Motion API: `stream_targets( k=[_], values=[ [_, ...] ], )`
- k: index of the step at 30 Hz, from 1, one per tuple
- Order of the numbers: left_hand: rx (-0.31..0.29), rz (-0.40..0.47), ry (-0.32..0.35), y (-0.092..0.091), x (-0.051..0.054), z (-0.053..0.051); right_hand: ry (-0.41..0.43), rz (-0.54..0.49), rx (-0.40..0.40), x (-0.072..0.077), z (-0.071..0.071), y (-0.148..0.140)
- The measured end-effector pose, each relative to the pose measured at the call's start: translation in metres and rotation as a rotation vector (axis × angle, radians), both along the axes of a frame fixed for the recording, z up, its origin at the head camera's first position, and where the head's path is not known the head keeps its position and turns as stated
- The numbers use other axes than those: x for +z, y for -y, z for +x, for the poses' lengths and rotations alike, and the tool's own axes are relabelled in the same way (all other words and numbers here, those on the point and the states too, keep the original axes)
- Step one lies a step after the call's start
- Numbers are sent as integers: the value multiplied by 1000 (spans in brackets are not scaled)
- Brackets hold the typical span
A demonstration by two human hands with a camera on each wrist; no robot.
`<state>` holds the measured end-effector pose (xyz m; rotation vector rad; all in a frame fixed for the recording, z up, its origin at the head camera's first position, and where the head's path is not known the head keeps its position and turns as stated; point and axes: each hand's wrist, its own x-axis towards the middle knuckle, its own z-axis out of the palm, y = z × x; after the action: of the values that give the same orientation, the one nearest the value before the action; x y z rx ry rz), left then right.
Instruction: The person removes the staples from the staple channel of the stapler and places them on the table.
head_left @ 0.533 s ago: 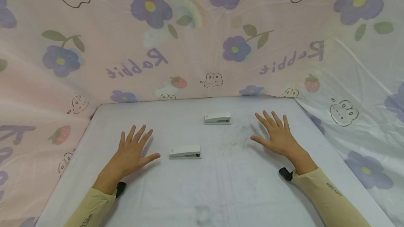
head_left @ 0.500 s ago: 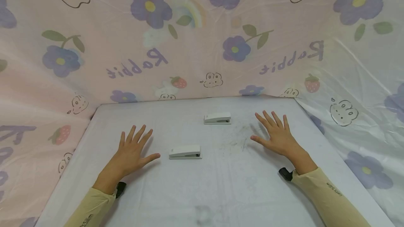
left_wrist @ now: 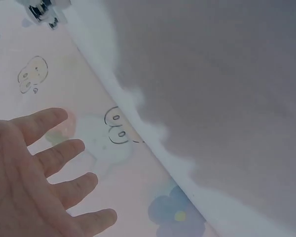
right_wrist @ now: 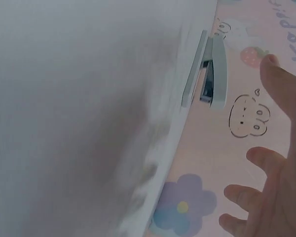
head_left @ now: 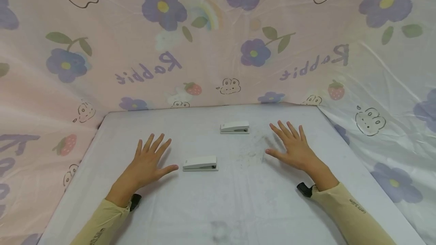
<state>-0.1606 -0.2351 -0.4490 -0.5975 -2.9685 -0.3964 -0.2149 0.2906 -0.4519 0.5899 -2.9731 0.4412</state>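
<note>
Two white staplers lie on the white tabletop. The nearer stapler (head_left: pixel 200 163) sits left of the middle, and the farther stapler (head_left: pixel 234 127) stands toward the back, a little right of it. My left hand (head_left: pixel 147 165) hovers with spread fingers just left of the nearer stapler, its thumb tip a short gap from it. To the right of the farther stapler, my right hand (head_left: pixel 293 147) is held with fingers spread and touches nothing. The right wrist view shows the farther stapler (right_wrist: pixel 207 71) beyond the right hand (right_wrist: pixel 274 182). Both palms are bare.
A white-covered table (head_left: pixel 211 207) spans the front, with grey smudges near its middle. Behind it and at both sides hangs a patterned cloth (head_left: pixel 211 48) with flowers, rabbits and strawberries. Black wrist cameras sit at each sleeve cuff.
Both hands have moved slightly inward, the left to the right and the right to the left. The staplers have not moved.
</note>
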Motion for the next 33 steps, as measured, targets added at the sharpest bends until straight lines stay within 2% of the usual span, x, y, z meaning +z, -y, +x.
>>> stream_targets(
  k=[10,18,24,33],
  values=[
    [-43,7,-4,-17,4,0,8,-6,65,-4,9,27],
    [-80,8,-18,-31,3,-3,3,-36,133,-5,17,46],
    [-114,1,-38,-41,3,-5,-7,-22,172,-11,18,59],
    [-151,-1,-30,-54,4,-8,7,-22,238,-13,19,81]
  ],
)
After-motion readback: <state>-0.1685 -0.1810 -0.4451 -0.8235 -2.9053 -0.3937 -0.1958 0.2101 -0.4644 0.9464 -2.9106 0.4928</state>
